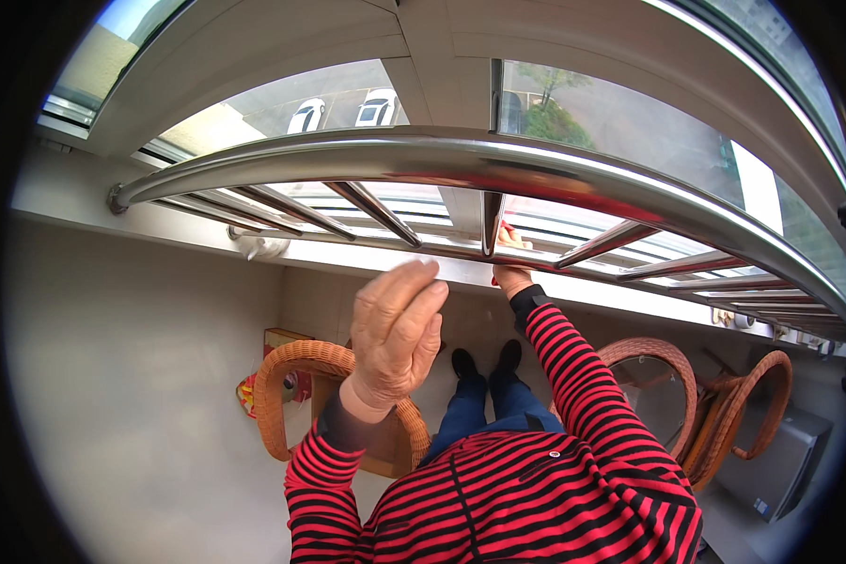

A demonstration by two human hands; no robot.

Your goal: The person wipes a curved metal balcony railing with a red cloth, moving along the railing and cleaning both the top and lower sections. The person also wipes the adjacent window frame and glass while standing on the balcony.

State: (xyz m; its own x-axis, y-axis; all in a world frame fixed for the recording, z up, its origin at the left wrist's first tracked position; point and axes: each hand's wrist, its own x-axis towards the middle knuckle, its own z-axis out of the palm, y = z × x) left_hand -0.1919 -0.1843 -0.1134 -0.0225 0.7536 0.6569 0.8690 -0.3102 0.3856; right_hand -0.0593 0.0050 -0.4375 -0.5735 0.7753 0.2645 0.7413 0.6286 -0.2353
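My left hand (397,334) is raised in front of the railing, holding nothing that I can see. Its fingers are stretched out with a slight bend, close to one another, and the fingertips are a little blurred. My right hand (511,276) reaches in at the lower bar of the metal railing (423,158), just right of an upright bar. Its fingers show behind that bar, closed on a small piece of red cloth (507,228). Most of the cloth is hidden by the hand and the bar. Behind the railing runs the white window sill (348,258).
Wicker chairs stand on both sides of my legs, one to the left (271,404) and others to the right (691,395). A grey box-shaped case (775,461) stands at the far right. Several small objects (743,320) lie on the sill's right end. Window panes rise beyond the railing.
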